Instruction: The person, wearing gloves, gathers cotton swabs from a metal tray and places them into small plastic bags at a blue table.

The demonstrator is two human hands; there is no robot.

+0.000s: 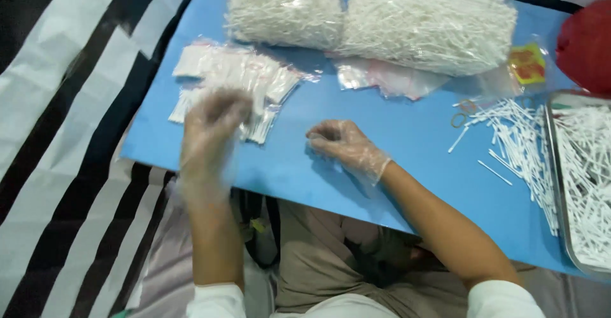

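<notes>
Single head-worn view, looking steeply down from close above at the blue board (407, 133) on the lap, facing forward past both gloved hands; no second view

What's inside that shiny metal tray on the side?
The metal tray holds a heap of thin white sticks, piled loosely. More sticks lie beside it on the blue board. The tray's bottom is covered, and part runs out of view.

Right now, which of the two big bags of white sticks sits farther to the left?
The smaller, rounder bag, directly above the pile of small filled packets. The other bag is wider and lies toward the metal tray.
</notes>
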